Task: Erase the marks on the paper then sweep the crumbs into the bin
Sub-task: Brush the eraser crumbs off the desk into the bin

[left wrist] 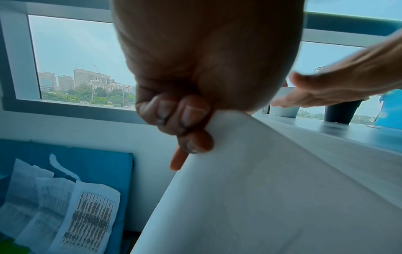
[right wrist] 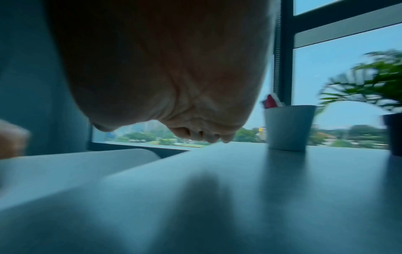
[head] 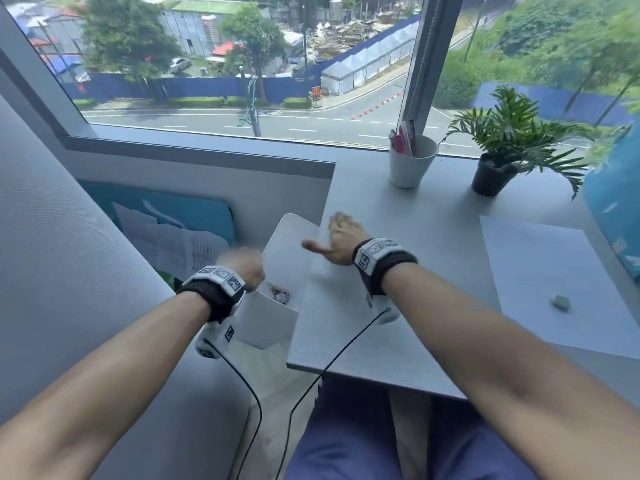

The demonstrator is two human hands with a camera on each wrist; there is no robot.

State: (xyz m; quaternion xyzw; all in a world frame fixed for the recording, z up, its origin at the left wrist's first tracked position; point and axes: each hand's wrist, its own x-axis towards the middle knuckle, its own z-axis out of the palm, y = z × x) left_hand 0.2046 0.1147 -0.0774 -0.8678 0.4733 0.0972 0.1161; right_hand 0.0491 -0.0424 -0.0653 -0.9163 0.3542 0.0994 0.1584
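Observation:
My left hand grips the rim of a white bin, held against the left edge of the grey table. The left wrist view shows the left hand curled over the bin's wall. A bit of crumpled litter lies inside. My right hand lies flat on the table at that same edge, fingers straight and thumb out toward the bin; its fingertips touch the surface. The white paper lies at the right with a small grey eraser on it. Crumbs are too small to see.
A white cup with pens and a potted plant stand at the back of the table by the window. A blue object is at the far right. Printed sheets lean on a blue board down at the left.

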